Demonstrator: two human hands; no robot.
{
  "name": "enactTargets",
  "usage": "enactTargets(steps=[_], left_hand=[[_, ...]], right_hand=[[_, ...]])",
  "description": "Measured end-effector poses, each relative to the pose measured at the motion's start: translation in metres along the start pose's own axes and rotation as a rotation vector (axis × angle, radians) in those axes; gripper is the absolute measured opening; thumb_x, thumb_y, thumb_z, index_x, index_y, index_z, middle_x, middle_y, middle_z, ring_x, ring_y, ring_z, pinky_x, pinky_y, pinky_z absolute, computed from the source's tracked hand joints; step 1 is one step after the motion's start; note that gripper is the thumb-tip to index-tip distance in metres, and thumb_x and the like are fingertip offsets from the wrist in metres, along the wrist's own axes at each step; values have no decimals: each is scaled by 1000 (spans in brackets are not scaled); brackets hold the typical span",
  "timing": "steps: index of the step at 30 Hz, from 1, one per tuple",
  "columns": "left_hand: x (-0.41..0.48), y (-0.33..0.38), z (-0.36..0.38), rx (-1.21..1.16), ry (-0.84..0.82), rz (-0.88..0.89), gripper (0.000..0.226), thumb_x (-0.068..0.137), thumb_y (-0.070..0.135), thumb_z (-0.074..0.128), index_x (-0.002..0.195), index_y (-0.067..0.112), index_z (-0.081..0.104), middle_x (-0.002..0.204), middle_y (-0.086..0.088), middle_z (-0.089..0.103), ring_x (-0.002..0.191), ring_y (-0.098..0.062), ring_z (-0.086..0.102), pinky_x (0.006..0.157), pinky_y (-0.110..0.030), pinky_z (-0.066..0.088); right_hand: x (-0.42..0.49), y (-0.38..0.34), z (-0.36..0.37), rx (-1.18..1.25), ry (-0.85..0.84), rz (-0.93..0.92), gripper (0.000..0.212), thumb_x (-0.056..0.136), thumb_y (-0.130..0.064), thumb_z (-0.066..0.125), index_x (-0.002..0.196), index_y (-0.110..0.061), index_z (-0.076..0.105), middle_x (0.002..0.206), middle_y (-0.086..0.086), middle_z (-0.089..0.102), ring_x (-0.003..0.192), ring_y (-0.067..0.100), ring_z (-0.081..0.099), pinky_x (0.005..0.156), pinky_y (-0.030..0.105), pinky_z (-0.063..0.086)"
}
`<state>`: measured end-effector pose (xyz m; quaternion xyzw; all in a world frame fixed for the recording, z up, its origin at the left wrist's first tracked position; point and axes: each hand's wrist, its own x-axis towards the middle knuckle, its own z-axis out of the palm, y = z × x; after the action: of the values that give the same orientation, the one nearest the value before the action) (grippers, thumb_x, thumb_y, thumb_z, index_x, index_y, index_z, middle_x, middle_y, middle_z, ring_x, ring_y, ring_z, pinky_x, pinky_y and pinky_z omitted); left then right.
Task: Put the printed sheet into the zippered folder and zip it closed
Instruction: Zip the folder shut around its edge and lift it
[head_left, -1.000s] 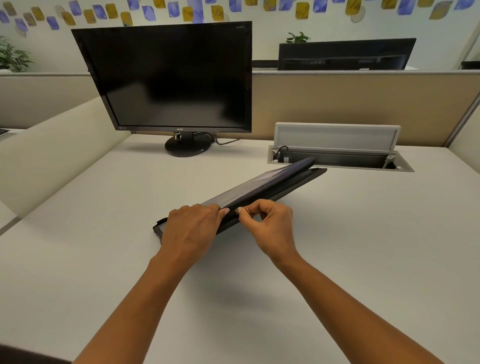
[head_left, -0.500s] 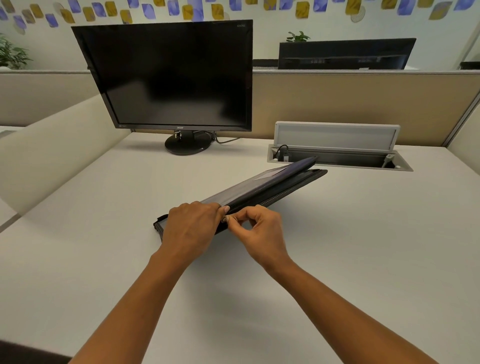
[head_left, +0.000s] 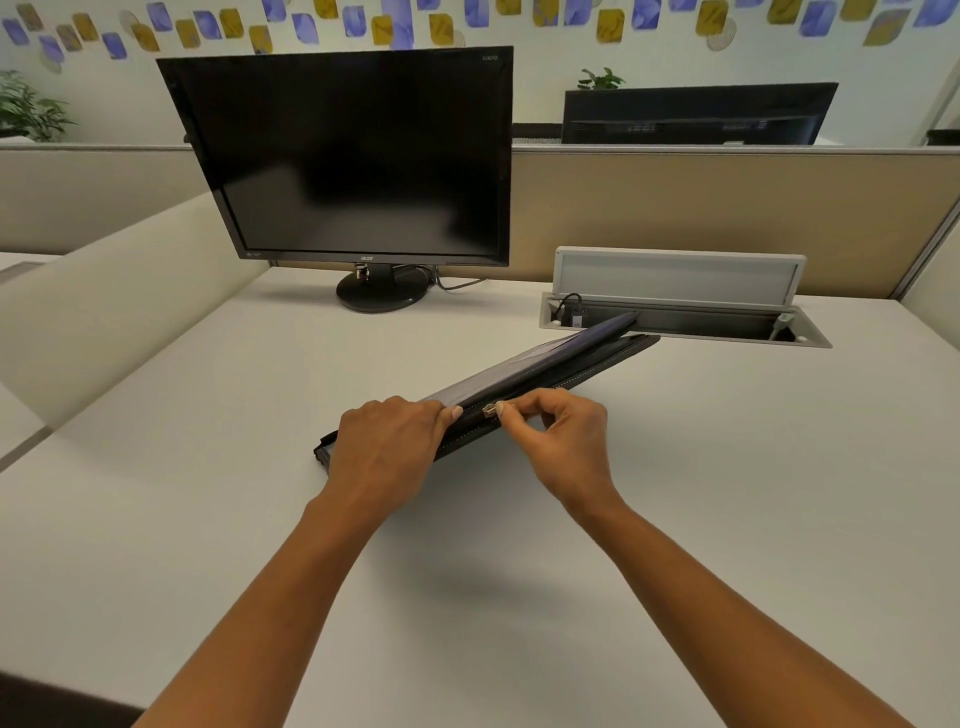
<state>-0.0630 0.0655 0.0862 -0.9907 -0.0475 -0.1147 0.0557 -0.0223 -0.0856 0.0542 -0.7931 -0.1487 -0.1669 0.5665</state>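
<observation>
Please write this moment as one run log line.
phase: zipping | left hand: pressing folder cover | right hand: pinching zipper pull | far end: gaping

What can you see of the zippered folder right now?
The zippered folder is dark, fabric-looking with pale edge stitching, lying on the desk, far end still gaping. The left hand presses its near corner; the right hand pinches the metal zipper pull on the near edge. No sheet shows.
</observation>
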Motion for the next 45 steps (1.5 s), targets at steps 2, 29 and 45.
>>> enactTargets(steps=[2, 29, 45], left_hand=[[0, -3, 1, -6, 3, 0, 50, 98, 46, 18, 108, 21, 60, 92, -8, 66, 71, -24, 45, 64, -29, 31], [16, 10, 14, -83, 6, 82, 47, 96, 51, 25, 105, 20, 59, 90, -3, 67, 82, -24, 61, 64, -29, 34], [18, 10, 14, -47, 10, 41, 51, 96, 52, 18, 110, 23, 59, 92, -4, 68, 85, -26, 61, 66, -30, 34]], right_hand=[[8, 3, -9, 12, 60, 38, 6, 77, -16, 71, 74, -12, 74, 57, -11, 60, 50, -5, 51, 50, 7, 35], [14, 8, -21, -6, 153, 124, 12, 81, -18, 67, 80, -7, 71, 64, -5, 59, 56, 6, 52, 64, 10, 42], [28, 29, -58, -61, 305, 200, 18, 84, -20, 64, 88, -4, 70, 75, 4, 63, 57, 5, 48, 59, 17, 40]])
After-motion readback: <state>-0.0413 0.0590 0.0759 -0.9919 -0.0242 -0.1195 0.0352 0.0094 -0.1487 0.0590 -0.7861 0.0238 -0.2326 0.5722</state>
